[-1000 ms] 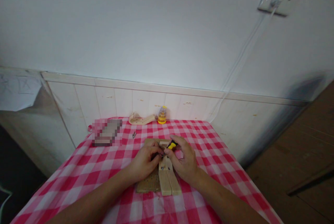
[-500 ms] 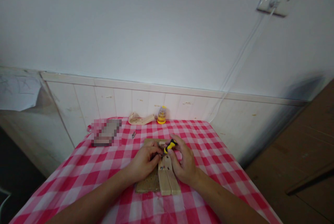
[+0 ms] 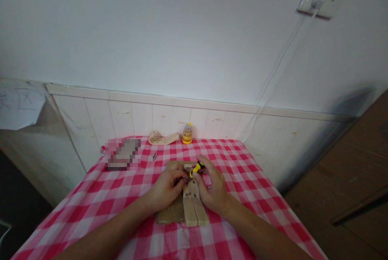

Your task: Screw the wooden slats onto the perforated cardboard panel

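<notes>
My right hand [image 3: 214,189] grips a short yellow and black screwdriver [image 3: 196,169], tilted with its tip down toward the wood. Two pale wooden pieces [image 3: 191,211] lie side by side under my hands, with dark holes and a shiny screw head in them. My left hand [image 3: 167,187] is closed, its fingertips pinched at the screwdriver's tip by the far end of the wood; what they hold is too small to make out. Beneath the wood lies a brown board [image 3: 170,216], partly covered by my left hand.
A red and white checked cloth [image 3: 127,203] covers the table. At the back stand a curved wooden piece [image 3: 163,139] and a yellow bit holder [image 3: 187,134]. Small metal parts [image 3: 154,156] lie left of centre, near a blurred-out flat object [image 3: 124,154]. A wall rises behind.
The screwdriver's handle has turned slightly in my right hand, and its fingers have shifted a little. My left hand stays in place. The view has moved very slightly.
</notes>
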